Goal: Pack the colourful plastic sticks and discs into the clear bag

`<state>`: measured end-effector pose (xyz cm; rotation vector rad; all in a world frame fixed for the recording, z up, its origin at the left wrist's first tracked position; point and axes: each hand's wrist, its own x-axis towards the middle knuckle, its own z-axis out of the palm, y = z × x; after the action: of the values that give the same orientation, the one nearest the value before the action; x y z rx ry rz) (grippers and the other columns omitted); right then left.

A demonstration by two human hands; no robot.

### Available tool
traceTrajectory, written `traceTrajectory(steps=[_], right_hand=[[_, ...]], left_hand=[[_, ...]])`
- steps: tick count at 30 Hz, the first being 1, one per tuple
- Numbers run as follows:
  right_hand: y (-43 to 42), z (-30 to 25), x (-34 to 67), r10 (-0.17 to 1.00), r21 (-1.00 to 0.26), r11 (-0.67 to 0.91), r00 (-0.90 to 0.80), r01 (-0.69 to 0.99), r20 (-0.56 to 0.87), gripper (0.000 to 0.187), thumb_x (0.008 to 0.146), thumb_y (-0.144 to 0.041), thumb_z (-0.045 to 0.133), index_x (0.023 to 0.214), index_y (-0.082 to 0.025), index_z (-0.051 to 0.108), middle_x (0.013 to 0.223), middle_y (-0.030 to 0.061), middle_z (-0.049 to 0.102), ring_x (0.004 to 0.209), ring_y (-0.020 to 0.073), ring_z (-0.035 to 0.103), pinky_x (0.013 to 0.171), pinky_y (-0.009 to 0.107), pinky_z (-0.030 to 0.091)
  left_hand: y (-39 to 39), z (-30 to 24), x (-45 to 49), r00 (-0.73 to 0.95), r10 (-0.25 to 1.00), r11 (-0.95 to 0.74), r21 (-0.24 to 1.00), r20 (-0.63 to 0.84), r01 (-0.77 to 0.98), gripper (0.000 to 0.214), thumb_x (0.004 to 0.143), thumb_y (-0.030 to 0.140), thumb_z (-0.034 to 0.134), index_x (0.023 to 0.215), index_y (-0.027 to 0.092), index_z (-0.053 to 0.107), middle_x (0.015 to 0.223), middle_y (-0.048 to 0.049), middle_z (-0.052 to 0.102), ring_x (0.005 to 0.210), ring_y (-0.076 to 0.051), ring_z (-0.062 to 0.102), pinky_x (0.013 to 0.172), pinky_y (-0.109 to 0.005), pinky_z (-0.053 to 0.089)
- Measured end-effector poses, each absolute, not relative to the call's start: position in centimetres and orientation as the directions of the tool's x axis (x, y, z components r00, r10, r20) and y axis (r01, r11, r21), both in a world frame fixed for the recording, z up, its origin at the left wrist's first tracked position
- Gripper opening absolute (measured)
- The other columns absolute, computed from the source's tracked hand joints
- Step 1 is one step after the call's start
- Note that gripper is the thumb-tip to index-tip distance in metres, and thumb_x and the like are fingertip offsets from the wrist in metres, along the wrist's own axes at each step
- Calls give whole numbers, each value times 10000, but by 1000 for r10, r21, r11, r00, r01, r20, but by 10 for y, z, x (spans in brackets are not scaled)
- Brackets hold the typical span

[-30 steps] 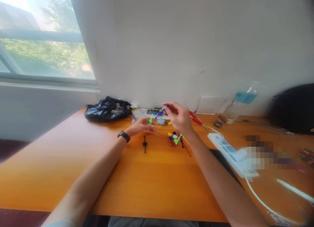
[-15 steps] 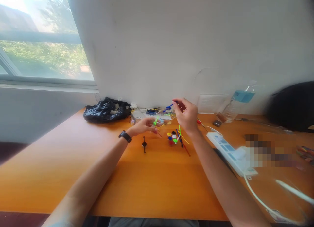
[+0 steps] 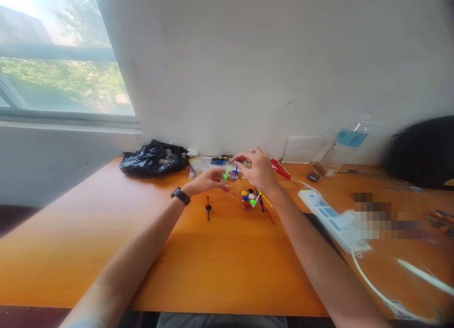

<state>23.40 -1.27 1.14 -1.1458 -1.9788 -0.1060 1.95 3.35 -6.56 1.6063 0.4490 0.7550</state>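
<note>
My left hand, with a black watch on its wrist, is closed on a small cluster of coloured plastic pieces, green and blue among them, held just above the orange desk. My right hand pinches the same cluster from the right; both hands meet there. In front of the right hand lies a heap of small coloured discs and thin sticks. A black stick with a disc on it lies alone below my left hand.
A crumpled black plastic bag sits at the back left by the wall. A white power strip with its cable lies to the right, a water bottle behind it, a red tool near the wall, and a dark bag at far right.
My right hand was raised with a blue piece away from the left hand; it has come down and left, and now meets the left hand at the cluster.
</note>
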Motion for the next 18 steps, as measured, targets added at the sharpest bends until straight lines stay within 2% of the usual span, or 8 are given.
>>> traceTrajectory(steps=[5,11,14,18], right_hand=[[-13,12,236,711,-289,576,-296,765,638,110,924,-204,702,893,-277,778,889,27,782,1016,272,646,975,460,383],[-16,17,239,739,-294,581,-341,759,582,217,1007,-318,605,871,-279,769,939,19,795,998,267,670,965,444,392],[-19,21,238,702,-310,609,-315,730,638,188,990,-374,628,908,-262,754,964,38,778,1005,276,654,940,421,430],[-26,22,229,606,-312,654,-230,689,761,131,974,-315,621,934,-229,711,1006,74,739,1011,271,626,928,403,460]], left_hand=[[33,-64,20,719,657,-198,972,226,-125,513,793,282,894,1247,144,697,1084,-133,772,913,-253,769,917,-426,608],[34,-63,20,713,659,-193,970,239,-146,542,793,292,893,1273,145,689,1146,-150,760,902,-247,767,939,-441,600],[37,-65,17,665,705,-177,969,246,-171,558,802,297,887,1294,147,669,1199,-165,745,900,-241,769,943,-435,596],[47,-73,12,509,845,-69,978,163,-198,578,817,315,879,1319,162,636,1164,-149,750,911,-231,769,913,-394,602]])
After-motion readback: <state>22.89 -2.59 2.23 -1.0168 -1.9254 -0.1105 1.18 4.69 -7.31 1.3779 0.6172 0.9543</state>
